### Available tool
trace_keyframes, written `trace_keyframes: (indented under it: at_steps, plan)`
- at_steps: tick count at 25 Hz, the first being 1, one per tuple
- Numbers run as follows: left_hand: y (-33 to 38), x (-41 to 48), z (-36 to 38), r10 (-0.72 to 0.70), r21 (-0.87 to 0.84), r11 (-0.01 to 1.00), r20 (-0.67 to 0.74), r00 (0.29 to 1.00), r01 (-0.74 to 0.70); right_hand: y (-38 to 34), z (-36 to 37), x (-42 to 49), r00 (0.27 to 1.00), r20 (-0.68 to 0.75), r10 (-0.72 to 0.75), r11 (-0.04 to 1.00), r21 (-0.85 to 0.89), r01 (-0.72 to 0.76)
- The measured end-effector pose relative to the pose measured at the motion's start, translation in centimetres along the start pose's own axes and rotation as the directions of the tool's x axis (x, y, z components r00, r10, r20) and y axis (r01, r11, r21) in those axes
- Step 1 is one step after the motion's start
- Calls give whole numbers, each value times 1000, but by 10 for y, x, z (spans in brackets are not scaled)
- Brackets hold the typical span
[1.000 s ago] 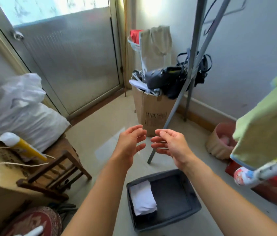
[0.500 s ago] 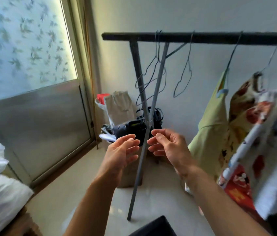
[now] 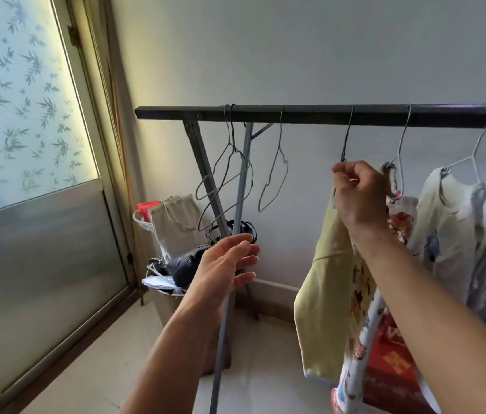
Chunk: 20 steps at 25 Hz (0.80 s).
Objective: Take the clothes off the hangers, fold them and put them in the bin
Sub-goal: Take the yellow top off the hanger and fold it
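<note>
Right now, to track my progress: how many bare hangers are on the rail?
3. Two bare hangers hang overlapped near the left end of the rail; the third hanger hangs just right of them. The rail runs off frame rightward, so more may be hidden.

One wide-angle view, worn on the person's head, faces forward at a dark square metal clothes rail [image 3: 310, 115] crossing mid-frame before a pale wall [image 3: 325, 55]. It is near: the right hand [image 3: 358, 195] grips a thin wire hanger [image 3: 347, 138] hung on it.
</note>
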<state>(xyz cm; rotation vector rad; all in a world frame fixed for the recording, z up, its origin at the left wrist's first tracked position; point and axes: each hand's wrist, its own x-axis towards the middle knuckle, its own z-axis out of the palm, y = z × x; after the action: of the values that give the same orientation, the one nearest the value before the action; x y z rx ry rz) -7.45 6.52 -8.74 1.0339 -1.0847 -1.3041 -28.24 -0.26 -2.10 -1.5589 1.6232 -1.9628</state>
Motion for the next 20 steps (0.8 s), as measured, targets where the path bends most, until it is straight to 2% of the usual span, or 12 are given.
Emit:
trace_keyframes:
  at_steps: [2,5,7,9,13,16,18,20]
  plan:
    - [5,5,5,11,8,1000,16,1000,-11,10,2,16,997,-9,73,991,-112,-73]
    - [9,10,10,26,22,999,41,999,-27,16,4,27,969,64,238,944,-251,-215]
    - [10,11,10,27,31,999,47,999,-28,18,6,28,958,84,275,934,-260,-245]
    - [11,10,8,35,38,999,49,998,-37,17,6,28,948,101,303,941,-190,-280]
    - [14,8,6,63,56,996,52,997,-66,1,2,27,928,132,349,931,65,-359]
    - [17,5,11,87,72,993,66,994,-91,-13,-3,19,887,245,393,834,313,-455]
    - [19,1,15,108,84,990,85,991,-115,-21,-6,18,862,321,393,783,374,-497]
    - [23,-3,21,150,99,982,104,983,-160,-29,-9,19,854,372,364,802,342,-490]
